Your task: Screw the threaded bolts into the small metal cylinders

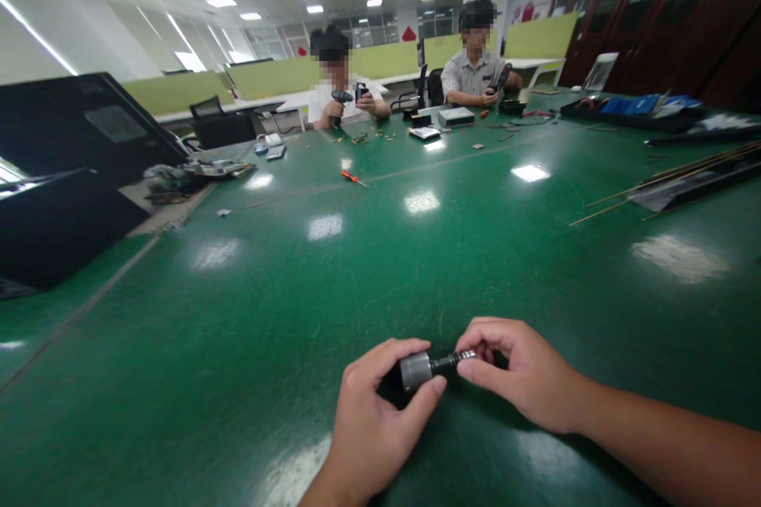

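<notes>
Close to the near edge of the view, my left hand (pixel 374 412) is closed around a short grey metal cylinder (pixel 416 371), thumb below and fingers above. A dark, stepped shaft (pixel 441 365) sticks out of the cylinder's right end. At the tip of that shaft is a shiny ringed metal part, which my right hand (pixel 523 372) pinches between thumb and fingers. The whole piece lies roughly level, low over the green table (pixel 267 317). My fingertips partly hide its right end, and its exact kind cannot be made out.
An orange-handled screwdriver (pixel 350 177) lies farther out. Across the table, one person (pixel 348 107) holds a power drill (pixel 341 97); another person (pixel 472 71) handles a dark tool. Black panels (pixel 71 135) stand left. Thin rods (pixel 618 194) and a black tray (pixel 630 115) lie right.
</notes>
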Motion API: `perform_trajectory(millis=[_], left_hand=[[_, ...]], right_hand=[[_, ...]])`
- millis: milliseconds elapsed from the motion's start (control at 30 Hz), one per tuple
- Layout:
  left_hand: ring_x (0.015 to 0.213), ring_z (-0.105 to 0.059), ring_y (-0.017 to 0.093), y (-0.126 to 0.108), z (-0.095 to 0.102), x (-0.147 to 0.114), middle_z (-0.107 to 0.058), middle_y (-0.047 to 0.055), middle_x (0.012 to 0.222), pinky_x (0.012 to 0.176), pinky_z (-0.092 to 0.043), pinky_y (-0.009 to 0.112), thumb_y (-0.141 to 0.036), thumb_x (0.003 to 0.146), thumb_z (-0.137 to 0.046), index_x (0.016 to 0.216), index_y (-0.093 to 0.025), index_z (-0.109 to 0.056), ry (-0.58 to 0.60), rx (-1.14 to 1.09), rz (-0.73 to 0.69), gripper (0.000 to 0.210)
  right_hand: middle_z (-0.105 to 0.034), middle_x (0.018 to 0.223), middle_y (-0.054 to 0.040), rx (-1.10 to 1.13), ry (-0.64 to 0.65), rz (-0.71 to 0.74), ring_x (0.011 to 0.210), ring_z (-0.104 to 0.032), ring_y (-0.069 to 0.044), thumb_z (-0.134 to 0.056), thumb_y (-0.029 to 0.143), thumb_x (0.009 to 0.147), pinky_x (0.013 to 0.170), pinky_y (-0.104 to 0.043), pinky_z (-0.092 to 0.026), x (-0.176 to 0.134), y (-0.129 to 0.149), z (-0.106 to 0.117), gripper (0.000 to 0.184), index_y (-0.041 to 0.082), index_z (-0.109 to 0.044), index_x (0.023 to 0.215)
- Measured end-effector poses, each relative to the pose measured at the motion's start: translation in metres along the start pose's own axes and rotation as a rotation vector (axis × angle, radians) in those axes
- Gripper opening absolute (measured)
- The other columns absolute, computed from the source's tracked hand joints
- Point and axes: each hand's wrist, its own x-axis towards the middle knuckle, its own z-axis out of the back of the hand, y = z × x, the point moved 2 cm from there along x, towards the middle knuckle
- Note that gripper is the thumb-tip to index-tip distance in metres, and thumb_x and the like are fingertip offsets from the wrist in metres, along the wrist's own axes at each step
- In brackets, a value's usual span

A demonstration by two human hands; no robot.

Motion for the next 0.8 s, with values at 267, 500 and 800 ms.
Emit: perform_trajectory(millis=[267, 500, 800], left_hand=[[0.071, -0.070, 0.019, -0.001, 0.002, 0.001, -0.076, 0.000, 0.082, 0.073, -0.054, 0.031, -0.034, 0.078, -0.072, 0.094, -0.025, -0.075, 0.009, -0.014, 0.083, 0.019], [0.074, -0.069, 0.021, 0.001, 0.002, 0.001, -0.075, 0.002, 0.085, 0.076, -0.054, 0.034, -0.034, 0.078, -0.071, 0.098, -0.024, -0.074, -0.001, -0.039, 0.107, 0.022], [0.081, -0.070, 0.022, 0.004, 0.002, 0.003, -0.076, 0.005, 0.092, 0.081, -0.054, 0.035, -0.033, 0.077, -0.074, 0.098, -0.021, -0.074, 0.002, -0.092, 0.124, 0.025]], right_hand=[[-0.057, 0.072, 0.0004, 0.001, 0.011, -0.005, 0.067, -0.051, -0.013, -0.068, 0.028, 0.085, 0.063, -0.026, -0.040, 0.000, 0.001, 0.000, 0.011, 0.018, -0.071, 0.085], [-0.058, 0.071, 0.0004, 0.021, 0.004, -0.014, 0.066, -0.050, -0.014, -0.066, 0.034, 0.087, 0.062, -0.026, -0.039, 0.000, -0.001, 0.001, 0.016, 0.019, -0.069, 0.082], [-0.055, 0.062, -0.0003, 0.275, -0.064, -0.017, 0.059, -0.052, -0.014, -0.050, 0.055, 0.096, 0.062, -0.028, -0.040, 0.008, -0.014, 0.003, 0.049, 0.017, -0.058, 0.065]])
